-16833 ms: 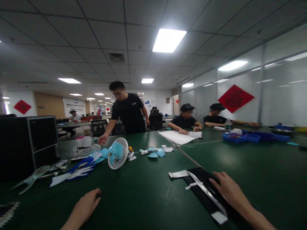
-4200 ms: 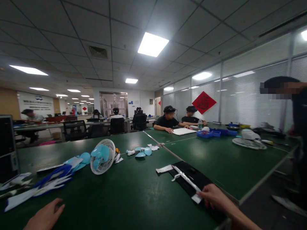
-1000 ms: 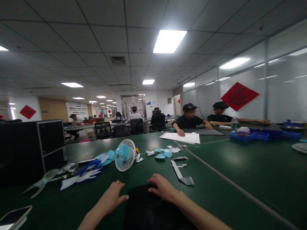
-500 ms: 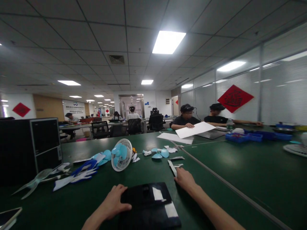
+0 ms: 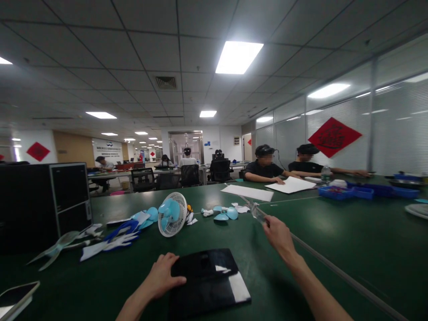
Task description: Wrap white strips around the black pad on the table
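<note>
My left hand (image 5: 163,276) grips the far left edge of a glossy black panel (image 5: 203,285), its thumb lying on top. Bright white patches show on the panel's right side; whether they are reflections or labels I cannot tell. My right hand (image 5: 277,234) is raised over the table to the right of the panel. Pinched between its fingers are thin pale strips (image 5: 257,213), somewhat blurred and partly see-through. Beyond the panel stands a small white fan head (image 5: 173,214) with light-blue blades.
A loose blue fan blade (image 5: 230,213) lies past the fan. Blue-and-white gloves (image 5: 117,240) and a black computer tower (image 5: 72,196) are at left, a phone (image 5: 20,294) nearer. Two people sit opposite with white sheets (image 5: 292,184). Blue trays (image 5: 334,192) stand at right.
My right hand has lifted off the table and moved right and away with the pale strips. My left hand stays on the panel. A person opposite has lowered a white sheet.
</note>
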The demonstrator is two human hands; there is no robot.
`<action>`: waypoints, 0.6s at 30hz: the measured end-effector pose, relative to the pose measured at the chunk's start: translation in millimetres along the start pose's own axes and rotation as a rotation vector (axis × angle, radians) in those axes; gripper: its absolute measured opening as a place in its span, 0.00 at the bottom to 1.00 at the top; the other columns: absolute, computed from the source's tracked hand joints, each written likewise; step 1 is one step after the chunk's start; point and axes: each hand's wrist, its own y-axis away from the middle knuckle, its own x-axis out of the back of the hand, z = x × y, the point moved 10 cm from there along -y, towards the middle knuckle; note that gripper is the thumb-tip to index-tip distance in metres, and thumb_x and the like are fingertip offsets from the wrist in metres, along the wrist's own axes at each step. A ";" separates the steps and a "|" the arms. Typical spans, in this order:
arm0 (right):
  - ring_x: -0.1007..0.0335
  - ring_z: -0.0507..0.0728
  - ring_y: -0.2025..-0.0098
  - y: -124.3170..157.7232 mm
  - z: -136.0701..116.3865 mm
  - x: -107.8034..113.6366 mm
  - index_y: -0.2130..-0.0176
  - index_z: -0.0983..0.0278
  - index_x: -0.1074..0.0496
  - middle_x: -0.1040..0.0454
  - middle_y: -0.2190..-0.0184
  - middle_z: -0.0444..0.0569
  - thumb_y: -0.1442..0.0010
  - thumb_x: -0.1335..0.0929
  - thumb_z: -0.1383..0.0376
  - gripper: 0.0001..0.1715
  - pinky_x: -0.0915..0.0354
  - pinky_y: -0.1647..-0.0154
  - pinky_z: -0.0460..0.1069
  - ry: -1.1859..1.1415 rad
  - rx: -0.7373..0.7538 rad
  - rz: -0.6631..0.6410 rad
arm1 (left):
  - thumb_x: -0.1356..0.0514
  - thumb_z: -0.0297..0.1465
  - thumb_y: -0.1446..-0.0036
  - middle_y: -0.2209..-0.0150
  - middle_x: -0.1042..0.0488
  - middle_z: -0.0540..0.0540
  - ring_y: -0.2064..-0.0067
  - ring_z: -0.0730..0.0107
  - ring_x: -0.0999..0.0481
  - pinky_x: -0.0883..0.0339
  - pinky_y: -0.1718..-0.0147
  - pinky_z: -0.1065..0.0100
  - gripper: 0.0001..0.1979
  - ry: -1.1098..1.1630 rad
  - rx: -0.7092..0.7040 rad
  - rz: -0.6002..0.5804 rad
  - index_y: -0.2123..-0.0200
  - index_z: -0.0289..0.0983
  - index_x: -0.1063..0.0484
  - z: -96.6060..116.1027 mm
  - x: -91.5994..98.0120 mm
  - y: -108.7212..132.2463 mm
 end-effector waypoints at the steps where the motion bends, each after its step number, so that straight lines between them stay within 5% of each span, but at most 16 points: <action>1: 0.28 0.60 0.61 1.5 -7.5 8.0 0.61 0.65 0.27 0.23 0.61 0.56 0.41 0.43 0.66 0.18 0.38 0.61 0.50 -0.103 0.022 0.049 | 0.40 0.53 0.58 0.42 0.37 0.37 0.42 0.48 0.39 0.43 0.45 0.56 0.43 0.009 -0.006 0.015 0.42 0.35 0.37 -1.0 1.6 -1.3; 5: 0.31 0.57 0.68 10.4 -35.2 12.8 0.62 0.65 0.26 0.24 0.68 0.50 0.45 0.39 0.60 0.17 0.38 0.66 0.48 -0.590 0.093 0.039 | 0.49 0.50 0.46 0.42 0.36 0.37 0.41 0.53 0.39 0.46 0.42 0.55 0.34 0.116 -0.030 0.290 0.44 0.33 0.36 -9.6 35.6 -4.2; 8: 0.42 0.50 0.78 20.7 -59.2 -11.0 0.63 0.67 0.26 0.32 0.78 0.43 0.47 0.35 0.56 0.18 0.46 0.78 0.45 -0.936 0.115 -0.222 | 0.54 0.46 0.41 0.47 0.31 0.39 0.44 0.56 0.35 0.46 0.42 0.54 0.27 0.258 -0.052 0.594 0.49 0.34 0.32 -17.4 74.9 7.2; 11: 0.51 0.47 0.81 38.1 -84.7 -30.3 0.67 0.68 0.26 0.39 0.81 0.39 0.49 0.32 0.55 0.18 0.56 0.81 0.44 -1.141 0.119 -0.489 | 0.53 0.46 0.41 0.49 0.29 0.41 0.46 0.58 0.33 0.44 0.43 0.55 0.24 0.406 -0.085 0.745 0.52 0.36 0.30 -18.3 97.5 20.7; 14: 0.50 0.46 0.80 57.0 -105.6 -39.2 0.68 0.68 0.26 0.37 0.80 0.40 0.50 0.30 0.56 0.17 0.57 0.80 0.44 -1.177 0.129 -0.684 | 0.52 0.46 0.40 0.48 0.29 0.42 0.44 0.60 0.34 0.45 0.43 0.57 0.25 0.506 -0.131 0.711 0.50 0.37 0.30 -7.2 99.7 24.5; 18: 0.48 0.47 0.79 75.2 -123.6 -45.4 0.68 0.68 0.25 0.36 0.80 0.41 0.49 0.30 0.56 0.16 0.56 0.79 0.44 -1.145 0.181 -0.844 | 0.54 0.49 0.40 0.49 0.27 0.41 0.47 0.59 0.31 0.40 0.48 0.59 0.28 0.621 -0.166 0.430 0.48 0.36 0.31 15.0 74.8 14.8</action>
